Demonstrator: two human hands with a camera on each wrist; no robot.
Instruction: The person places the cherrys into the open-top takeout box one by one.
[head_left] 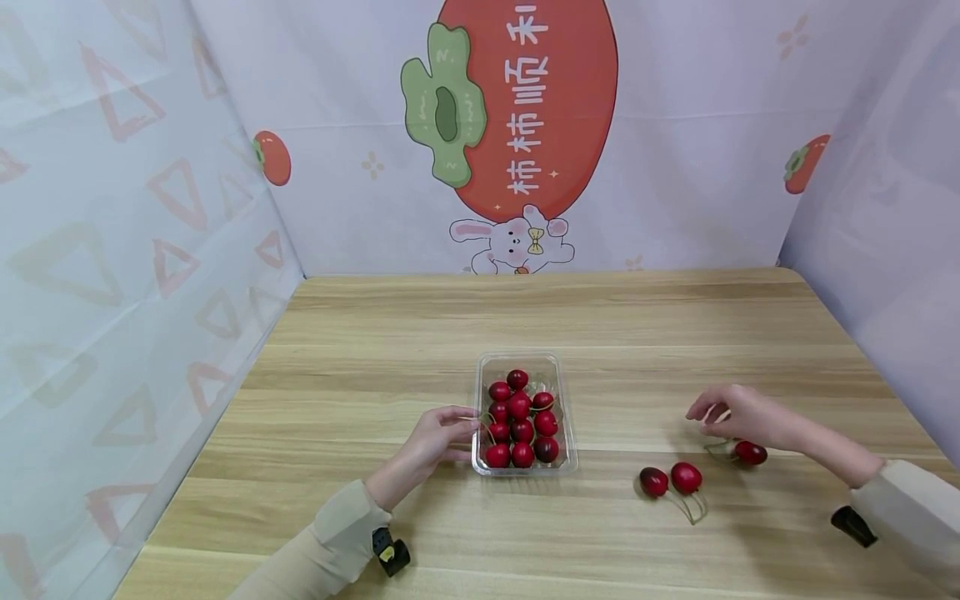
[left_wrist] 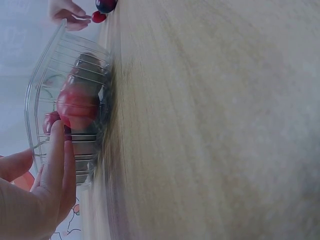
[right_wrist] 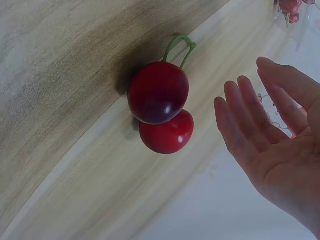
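Observation:
A clear plastic box [head_left: 572, 454] filled with several red cherries [head_left: 519, 407] stands mid-table. Its left side is met by the fingertips of my left hand [head_left: 429, 443], whose fairly straight fingers reach the wall near the rim; in the left wrist view that hand [left_wrist: 42, 187] lies along the ribbed side. Over the table at the right hovers my right hand [head_left: 753, 417], fingers loosely bent and nothing in them. Just below it lies a stemmed cherry [head_left: 751, 452]. Nearer to me rest a dark red cherry [head_left: 654, 482] and a brighter one [head_left: 686, 477], their stems together.
The wood-grain table [head_left: 360, 333] has a printed cloth [head_left: 675, 167] hanging behind it and more cloth along both sides. A dark strap piece [head_left: 392, 557] shows at the left sleeve and another [head_left: 853, 527] at the right sleeve.

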